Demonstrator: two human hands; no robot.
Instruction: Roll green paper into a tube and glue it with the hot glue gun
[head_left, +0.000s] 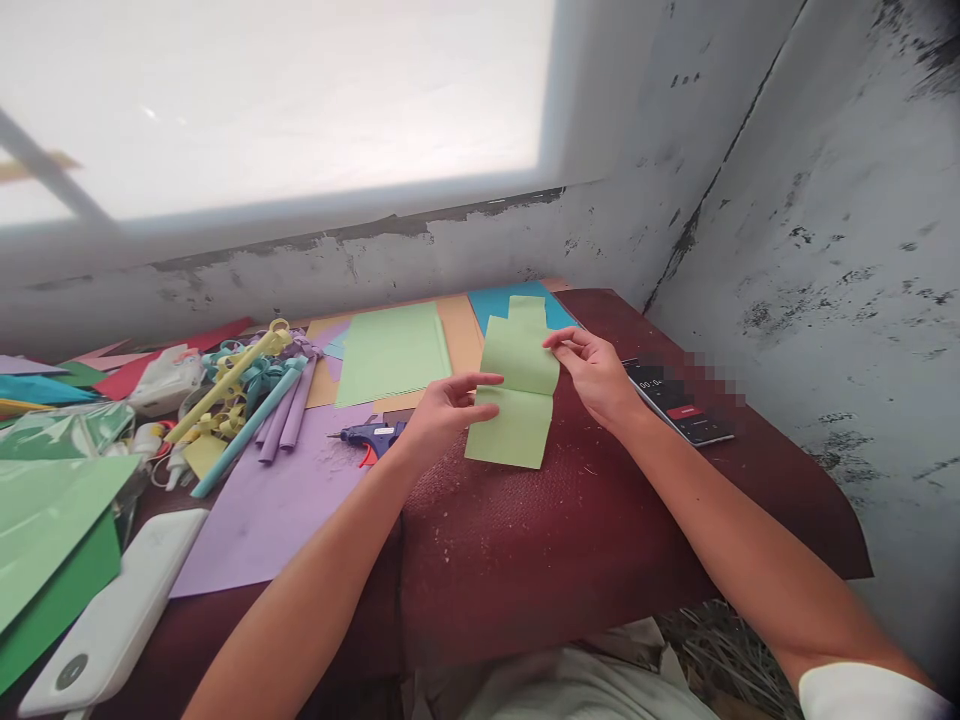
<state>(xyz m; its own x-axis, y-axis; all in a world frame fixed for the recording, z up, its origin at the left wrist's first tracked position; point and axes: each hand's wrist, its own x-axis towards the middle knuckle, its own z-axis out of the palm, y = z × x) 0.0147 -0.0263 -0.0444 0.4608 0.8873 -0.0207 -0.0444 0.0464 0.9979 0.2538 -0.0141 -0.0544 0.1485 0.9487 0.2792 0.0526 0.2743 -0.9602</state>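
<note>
Between my two hands is a light green sheet of paper (516, 425) with a crease across its middle. A narrower green tab (527, 311) shows at its far end; I cannot tell whether it is part of the same sheet. My left hand (450, 408) pinches the paper's left edge near the crease, thumb and forefinger pointing right. At the upper right edge, my right hand (596, 378) grips the paper between thumb and fingers. A blue glue gun (375, 436) with an orange trigger lies just left of my left hand, partly hidden by it.
A phone (679, 405) lies right of my right arm. Green sheets (394, 350), a blue sheet (484, 308) and a purple sheet (285, 530) cover the dark red table (480, 590). Rolled paper tubes (251, 425) and a white power bank (120, 610) are at the left.
</note>
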